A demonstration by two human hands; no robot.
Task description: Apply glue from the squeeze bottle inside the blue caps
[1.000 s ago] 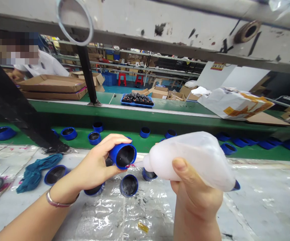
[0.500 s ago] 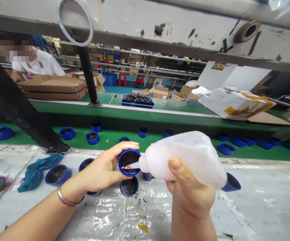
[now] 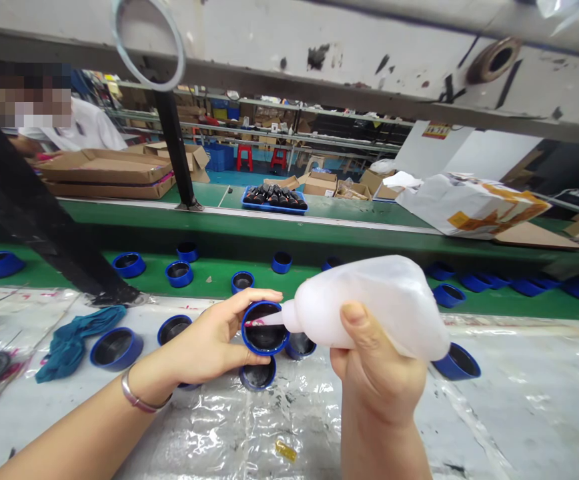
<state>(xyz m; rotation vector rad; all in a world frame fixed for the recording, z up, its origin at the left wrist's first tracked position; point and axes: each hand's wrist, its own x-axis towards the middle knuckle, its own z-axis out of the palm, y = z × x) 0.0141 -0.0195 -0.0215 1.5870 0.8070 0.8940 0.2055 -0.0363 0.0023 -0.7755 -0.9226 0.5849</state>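
A blue round cup with a dark inside (image 3: pixel 269 339) is gripped in my left hand (image 3: pixel 209 340), thumb below and fingers above, its opening tilted toward me. My right hand (image 3: pixel 382 360) is wrapped round a translucent white squeeze bottle (image 3: pixel 364 300), held on its side. The bottle's thin nozzle (image 3: pixel 269 320) points left and lies in the cup's opening. Just below the held cup stands another blue cup (image 3: pixel 258 375), and one more (image 3: pixel 300 345) is to its right, partly hidden by the bottle.
Several blue cups (image 3: pixel 129 265) sit on the green belt (image 3: pixel 219 293) beyond the plastic-covered table (image 3: pixel 319 427). A teal cloth (image 3: pixel 72 343) lies at left. A black post (image 3: pixel 44 193) slants down at left. Across the belt are a person (image 3: pixel 89 123) and cartons (image 3: pixel 104 170).
My left hand and the held cup have moved slightly right. The bottle has shifted a little up. Cups on the green belt have slid slightly left.
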